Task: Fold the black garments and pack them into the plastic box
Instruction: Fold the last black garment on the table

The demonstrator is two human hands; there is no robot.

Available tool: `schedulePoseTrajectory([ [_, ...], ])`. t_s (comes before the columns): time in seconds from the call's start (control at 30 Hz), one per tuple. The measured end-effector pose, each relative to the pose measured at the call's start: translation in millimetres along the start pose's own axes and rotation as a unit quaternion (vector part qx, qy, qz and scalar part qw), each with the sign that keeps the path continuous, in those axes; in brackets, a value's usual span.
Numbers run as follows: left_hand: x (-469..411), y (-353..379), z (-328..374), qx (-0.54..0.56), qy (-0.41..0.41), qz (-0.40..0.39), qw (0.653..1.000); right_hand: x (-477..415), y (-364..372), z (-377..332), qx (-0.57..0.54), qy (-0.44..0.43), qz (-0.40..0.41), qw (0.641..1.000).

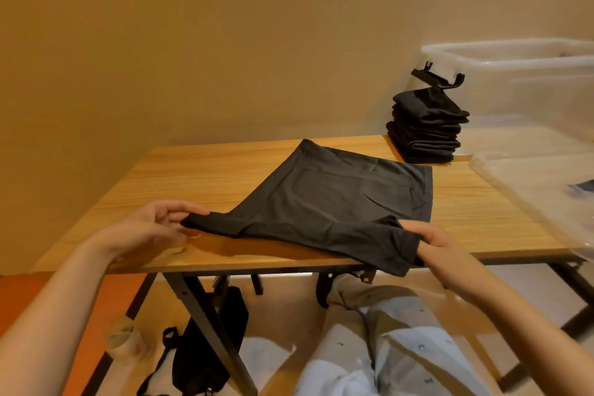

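Note:
A black garment (324, 202) lies spread on the wooden table (193, 170), its near edge lifted off the surface. My left hand (154, 228) pinches the garment's near left corner. My right hand (437, 244) grips the near right corner, which hangs a little over the table's front edge. A stack of several folded black garments (424, 132) stands at the back right of the table. Behind and right of the stack is a clear plastic box (520, 80), open at the top.
A black plastic clip stand (437, 77) sits beside the stack's top. A clear plastic lid or sheet (530, 190) covers the table's right end. Under the table are a black bag (205, 360) and my legs in light trousers. A wall closes the far side.

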State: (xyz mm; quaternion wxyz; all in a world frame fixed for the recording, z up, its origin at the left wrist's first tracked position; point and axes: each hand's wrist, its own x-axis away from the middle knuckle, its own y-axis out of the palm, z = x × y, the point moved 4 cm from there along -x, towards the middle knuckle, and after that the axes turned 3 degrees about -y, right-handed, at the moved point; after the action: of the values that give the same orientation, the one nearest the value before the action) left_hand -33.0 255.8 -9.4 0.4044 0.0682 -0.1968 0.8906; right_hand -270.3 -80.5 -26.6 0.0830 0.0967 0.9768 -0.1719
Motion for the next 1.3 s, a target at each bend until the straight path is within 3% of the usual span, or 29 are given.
schedulePoseTrajectory([
  [0.2,-7.2,21.2,27.3,-0.077,0.064,0.106,0.989,-5.7,-24.3,-2.2,-0.023,0.027,0.043,0.998],
  [0.4,-22.0,14.6,62.3,-0.021,0.16,0.079,0.984,-12.1,-59.7,-15.7,-0.068,0.01,0.096,0.993],
  [0.53,-80.5,18.5,106.6,0.028,0.175,0.041,0.983,-42.0,-95.3,-16.4,-0.103,0.042,0.186,0.976],
  [0.63,-165.5,37.0,118.6,0.077,0.104,0.054,0.99,-79.6,-118.3,18.2,-0.073,0.155,0.251,0.953],
  [0.77,-244.7,64.0,84.3,-0.013,-0.064,0.091,0.994,-100.7,-129.2,59.4,0.064,0.301,0.242,0.92],
  [0.83,-256.2,62.0,78.2,-0.014,-0.085,0.134,0.987,-107.8,-135.4,61.3,0.087,0.298,0.262,0.914],
  [0.97,-260.3,60.2,79.9,-0.019,-0.088,0.135,0.987,-108.2,-138.3,69.7,0.077,0.279,0.296,0.91],
  [1.13,-251.8,66.5,74.2,-0.074,-0.038,0.195,0.977,-100.4,-136.4,70.6,0.107,0.265,0.313,0.906],
  [1.23,-224.5,74.3,81.8,-0.159,0.054,0.266,0.949,-84.8,-124.0,46.9,0.252,0.167,0.306,0.903],
  [1.3,-191.3,94.6,90.0,-0.238,0.164,0.248,0.925,-74.0,-100.2,27.5,0.347,0.068,0.231,0.907],
])
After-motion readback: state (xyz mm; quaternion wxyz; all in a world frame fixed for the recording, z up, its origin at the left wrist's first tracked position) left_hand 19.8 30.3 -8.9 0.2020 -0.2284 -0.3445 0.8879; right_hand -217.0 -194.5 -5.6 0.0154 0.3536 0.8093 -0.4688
